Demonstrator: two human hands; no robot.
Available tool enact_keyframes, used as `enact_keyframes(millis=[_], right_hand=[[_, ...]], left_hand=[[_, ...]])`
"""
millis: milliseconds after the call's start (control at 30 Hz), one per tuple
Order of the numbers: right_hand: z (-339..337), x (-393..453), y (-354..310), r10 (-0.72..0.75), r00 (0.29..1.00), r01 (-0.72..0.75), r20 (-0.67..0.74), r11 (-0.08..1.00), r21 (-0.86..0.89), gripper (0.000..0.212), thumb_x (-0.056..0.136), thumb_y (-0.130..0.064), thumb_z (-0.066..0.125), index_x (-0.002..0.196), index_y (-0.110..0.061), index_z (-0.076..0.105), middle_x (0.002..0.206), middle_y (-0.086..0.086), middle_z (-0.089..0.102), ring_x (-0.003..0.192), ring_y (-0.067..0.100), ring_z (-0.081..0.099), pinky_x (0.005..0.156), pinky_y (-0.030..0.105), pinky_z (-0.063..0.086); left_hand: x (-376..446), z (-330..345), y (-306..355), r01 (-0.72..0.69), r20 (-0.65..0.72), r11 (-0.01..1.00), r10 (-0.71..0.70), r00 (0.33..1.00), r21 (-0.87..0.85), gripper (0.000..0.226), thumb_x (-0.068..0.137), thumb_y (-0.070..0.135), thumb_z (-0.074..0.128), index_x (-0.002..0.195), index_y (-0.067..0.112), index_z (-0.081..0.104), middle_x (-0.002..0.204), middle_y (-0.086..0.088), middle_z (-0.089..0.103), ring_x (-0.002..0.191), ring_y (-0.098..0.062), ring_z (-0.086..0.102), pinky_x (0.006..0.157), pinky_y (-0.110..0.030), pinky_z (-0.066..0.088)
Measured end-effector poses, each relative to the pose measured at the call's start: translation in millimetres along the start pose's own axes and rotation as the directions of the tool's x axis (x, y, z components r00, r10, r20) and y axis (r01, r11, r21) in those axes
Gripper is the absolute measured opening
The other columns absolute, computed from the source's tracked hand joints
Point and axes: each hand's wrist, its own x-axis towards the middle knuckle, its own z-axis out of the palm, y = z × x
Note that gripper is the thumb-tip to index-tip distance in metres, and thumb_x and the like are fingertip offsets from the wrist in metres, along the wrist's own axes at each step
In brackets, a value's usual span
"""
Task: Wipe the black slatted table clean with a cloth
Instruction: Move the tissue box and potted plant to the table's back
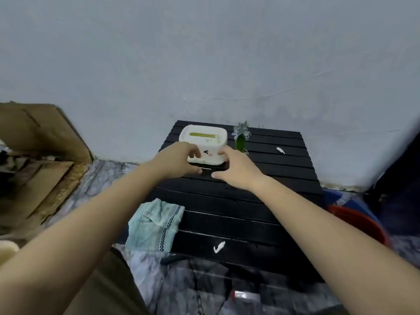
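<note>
Both hands, left (179, 161) and right (236, 170), are cupped on the box (203, 142) at frame centre; cloth (154, 225), soft and light, lies crumpled lower left on the table (250, 214), best pinched at a fold.

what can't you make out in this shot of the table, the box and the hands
- Head view: whether the left hand and right hand grip the white box or only near it; their backs hide the contact.
- The box's printed face, partly covered by the left hand's fingers.
- The small print on the box lid: too small.
- What the white scraps on the black slatted table are: too small.
- The red tub: cut off by the right forearm.
</note>
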Motion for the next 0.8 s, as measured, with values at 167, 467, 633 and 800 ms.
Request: enact_keyframes(millis=[167, 467, 633, 800], right_hand=[[13.8, 12.1, 7.7, 0.003, 0.985, 0.017, -0.172, 0.993, 0.116, 0.075, 0.081, -0.032, 0.079, 0.144, -0.024, 0.039, 0.133, 0.005, 0.050, 0.121, 0.022, 0.050, 0.098, 0.035, 0.045], [44.9, 80.3, 30.0, 0.084, 0.982, -0.037, -0.172, 0.965, 0.259, 0.102, 0.078, -0.020, 0.081, 0.157, -0.029, 0.016, 0.153, 0.006, 0.026, 0.139, 0.024, 0.034, 0.114, 0.039, 0.036], [71.5, 99.6, 41.7, 0.120, 0.949, -0.025, -0.290, 0.949, 0.313, 0.089, 0.083, -0.012, 0.074, 0.155, -0.023, 0.021, 0.155, 0.004, 0.024, 0.142, 0.023, 0.032, 0.115, 0.037, 0.035], [82.0, 107.0, 51.1, 0.147, 0.912, -0.010, -0.382, 0.941, 0.338, 0.066, 0.092, -0.014, 0.068, 0.148, -0.025, 0.034, 0.157, 0.000, 0.028, 0.143, 0.020, 0.034, 0.115, 0.037, 0.036]], left_hand=[[10.5, 16.9, -18.1, 0.043, -0.165, 0.997, -0.052, 0.985, -0.058, 0.061, 0.075, 0.043, 0.082, 0.128, 0.026, 0.056, 0.123, -0.001, 0.051, 0.109, -0.025, 0.056, 0.095, -0.045, 0.051], [62.1, 39.9, -64.8, 0.102, -0.192, 0.939, -0.172, 0.966, -0.328, 0.095, 0.071, 0.042, 0.086, 0.149, 0.043, 0.032, 0.150, -0.008, 0.031, 0.131, -0.029, 0.046, 0.112, -0.044, 0.041], [76.9, 63.1, -92.7, 0.036, -0.197, 0.918, -0.123, 0.973, -0.395, 0.085, 0.064, 0.059, 0.079, 0.140, 0.051, 0.041, 0.140, 0.003, 0.044, 0.116, -0.020, 0.058, 0.102, -0.042, 0.052], [85.9, 84.5, -105.1, -0.020, -0.294, 0.870, -0.145, 0.945, -0.492, 0.069, 0.084, 0.015, 0.078, 0.137, 0.049, 0.049, 0.130, 0.005, 0.053, 0.106, -0.017, 0.064, 0.094, -0.037, 0.057]])
